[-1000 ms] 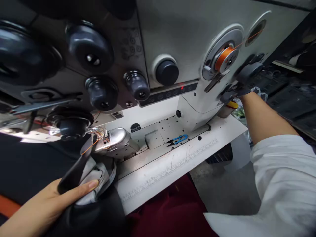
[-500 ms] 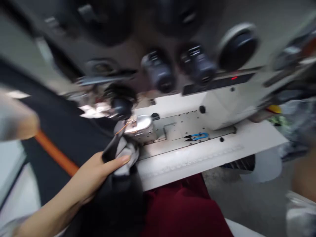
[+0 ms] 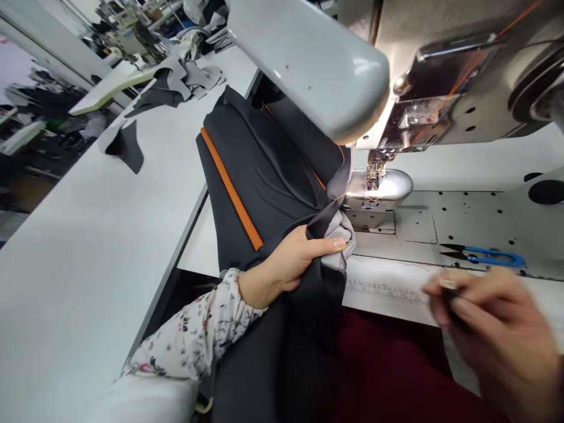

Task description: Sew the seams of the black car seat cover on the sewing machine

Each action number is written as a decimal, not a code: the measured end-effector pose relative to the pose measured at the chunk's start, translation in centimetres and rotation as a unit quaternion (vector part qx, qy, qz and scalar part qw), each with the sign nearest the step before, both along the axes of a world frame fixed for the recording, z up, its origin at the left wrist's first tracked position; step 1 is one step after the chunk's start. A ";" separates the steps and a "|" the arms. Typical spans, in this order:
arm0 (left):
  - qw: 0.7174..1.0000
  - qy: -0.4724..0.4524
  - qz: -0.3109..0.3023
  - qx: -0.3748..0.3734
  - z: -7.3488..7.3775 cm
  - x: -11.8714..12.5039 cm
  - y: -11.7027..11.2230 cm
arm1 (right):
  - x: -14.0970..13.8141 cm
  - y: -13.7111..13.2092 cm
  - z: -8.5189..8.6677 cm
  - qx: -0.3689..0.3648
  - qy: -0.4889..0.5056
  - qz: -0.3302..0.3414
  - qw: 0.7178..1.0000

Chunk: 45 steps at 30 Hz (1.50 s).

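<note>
Our left hand (image 3: 282, 264) grips a dark fabric panel (image 3: 259, 176) with an orange strip (image 3: 231, 188) along it — the fingers (image 3: 326, 247) are closed on its folded edge, right at the foot of the sewing machine (image 3: 308, 64). The panel spreads left of the machine over the white table (image 3: 88, 264). Right of the machine's foot, blue-handled thread snips (image 3: 482, 257) lie on the metal bed; near them our blurred right hand (image 3: 489, 329) pinches a small dark object (image 3: 449, 299). Well beyond the machine, more fabric pieces (image 3: 171, 82) lie on the table, and other sewing machines (image 3: 127, 35) stand — a busy workroom.
</note>
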<state>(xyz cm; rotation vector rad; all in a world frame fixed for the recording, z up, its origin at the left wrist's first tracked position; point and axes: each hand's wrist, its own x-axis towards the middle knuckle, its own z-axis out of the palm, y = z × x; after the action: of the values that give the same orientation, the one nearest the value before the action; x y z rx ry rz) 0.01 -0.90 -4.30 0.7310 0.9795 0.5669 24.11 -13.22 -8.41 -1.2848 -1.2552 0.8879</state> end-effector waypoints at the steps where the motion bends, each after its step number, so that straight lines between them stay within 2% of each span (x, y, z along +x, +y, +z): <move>1: 1.000 -0.008 0.000 0.001 -0.1 0.0 0.0 | -1.0 -0.1 -0.3 -0.016 0.023 0.018 0.999; 3: 1.000 -0.023 0.001 -0.002 -0.1 -0.1 0.0 | -2.8 0.4 -0.8 -0.047 0.002 0.058 0.997; 6: 0.999 -0.038 -0.007 -0.010 -0.2 -0.1 0.2 | -4.0 1.8 -0.7 -0.018 -0.162 0.090 0.983; 9: 0.999 -0.040 -0.013 -0.009 -0.3 0.0 0.3 | -3.9 2.6 0.4 0.038 -0.258 0.103 0.960; 13: 0.999 -0.041 -0.008 -0.002 -0.5 0.0 0.3 | -3.6 2.7 1.6 0.059 -0.346 0.106 0.930; 18: 1.000 -0.026 -0.009 0.007 -0.5 -0.1 0.2 | -3.5 2.9 2.3 0.071 -0.431 0.092 0.895; 23: 1.000 -0.020 -0.014 0.007 -0.4 -0.1 0.2 | -3.3 3.0 2.7 0.086 -0.473 0.085 0.873; 31: 1.000 -0.022 -0.021 0.007 -0.5 -0.2 0.2 | -3.3 3.1 3.0 0.092 -0.475 0.089 0.871; 42: 1.000 -0.023 -0.015 0.011 -0.5 -0.1 0.3 | -3.5 3.0 3.0 0.116 -0.530 0.066 0.837; 44: 1.000 -0.020 -0.012 0.010 -0.5 -0.2 0.4 | -3.6 3.2 2.8 0.114 -0.523 0.062 0.843; 45: 1.000 -0.020 -0.011 0.005 -0.5 -0.2 0.4 | -3.7 3.3 2.5 0.114 -0.501 0.061 0.856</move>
<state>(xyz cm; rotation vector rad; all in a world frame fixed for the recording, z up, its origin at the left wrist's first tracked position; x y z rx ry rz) -0.18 -0.49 -4.79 0.7363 0.9308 0.5668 20.45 -9.95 -5.86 -1.5252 -2.1875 0.0589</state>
